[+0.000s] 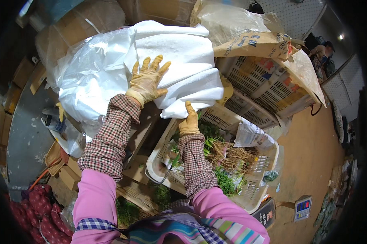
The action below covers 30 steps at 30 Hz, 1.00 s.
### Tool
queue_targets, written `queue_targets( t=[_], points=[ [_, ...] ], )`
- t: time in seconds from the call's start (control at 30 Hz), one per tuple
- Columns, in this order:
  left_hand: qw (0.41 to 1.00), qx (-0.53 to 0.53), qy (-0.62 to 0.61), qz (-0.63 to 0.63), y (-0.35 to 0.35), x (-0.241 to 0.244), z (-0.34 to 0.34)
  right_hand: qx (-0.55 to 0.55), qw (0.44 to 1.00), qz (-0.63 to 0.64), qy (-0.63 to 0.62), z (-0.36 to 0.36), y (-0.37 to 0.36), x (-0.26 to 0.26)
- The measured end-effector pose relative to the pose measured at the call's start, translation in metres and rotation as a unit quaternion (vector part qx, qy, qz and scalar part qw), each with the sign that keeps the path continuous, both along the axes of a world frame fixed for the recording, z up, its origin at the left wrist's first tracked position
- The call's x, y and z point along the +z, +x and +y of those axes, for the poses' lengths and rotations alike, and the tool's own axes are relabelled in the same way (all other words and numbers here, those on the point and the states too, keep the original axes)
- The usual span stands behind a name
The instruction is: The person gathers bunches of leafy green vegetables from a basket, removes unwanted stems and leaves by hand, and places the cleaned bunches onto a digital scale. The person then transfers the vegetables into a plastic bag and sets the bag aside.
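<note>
A stack of white crinkled sheets (177,48), cloth or paper, spreads before me, its left part inside a clear plastic bag (93,85). My left hand (148,80), in a yellowish rubber glove, lies flat on the sheets with its fingers spread. At their near edge my right hand (189,122), gloved alike, grips the folded sheets, thumb on top and the other fingers hidden beneath. Below my right forearm stands a white plastic crate (254,190) holding bundled roots (236,157), leafy greens (226,181) and a printed plastic bag (253,135).
Slatted crates (256,77) with a printed paper sack (253,44) on top stand at the far right. Red mesh sacks (41,207) of round produce lie at lower left. A digital scale display (303,209) is at lower right. A person (322,55) is in the background.
</note>
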<state>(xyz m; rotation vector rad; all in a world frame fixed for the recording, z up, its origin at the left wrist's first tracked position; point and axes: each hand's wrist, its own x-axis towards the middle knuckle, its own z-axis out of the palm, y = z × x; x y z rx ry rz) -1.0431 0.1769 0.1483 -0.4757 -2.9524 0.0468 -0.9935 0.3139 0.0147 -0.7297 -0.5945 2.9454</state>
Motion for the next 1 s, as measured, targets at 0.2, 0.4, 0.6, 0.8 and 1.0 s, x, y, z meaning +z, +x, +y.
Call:
queue_targets(
  t=[0.2, 0.4, 0.6, 0.8, 1.0],
  points=[
    [0.999, 0.029, 0.036, 0.028, -0.025, -0.016, -0.010, 0.012, 0.961, -0.013, 0.275, 0.105, 0.105, 0.028],
    [0.999, 0.016, -0.002, 0.041, -0.033, -0.009, -0.004, -0.104, 0.935, 0.052, 0.334, 0.274, 0.251, 0.039],
    [0.927, -0.279, 0.248, -0.035, 0.073, 0.020, 0.068, 0.069, 0.827, -0.112, 0.547, 0.240, 0.304, 0.078],
    [0.769, -0.415, 0.408, -0.265, 0.244, 0.015, 0.086, 0.361, 0.459, 0.090, 0.807, 0.183, 0.383, 0.197],
    [0.803, -0.404, 0.356, -0.255, 0.329, 0.015, 0.090, 0.337, 0.506, -0.004, 0.794, 0.242, 0.509, 0.281]
  ],
)
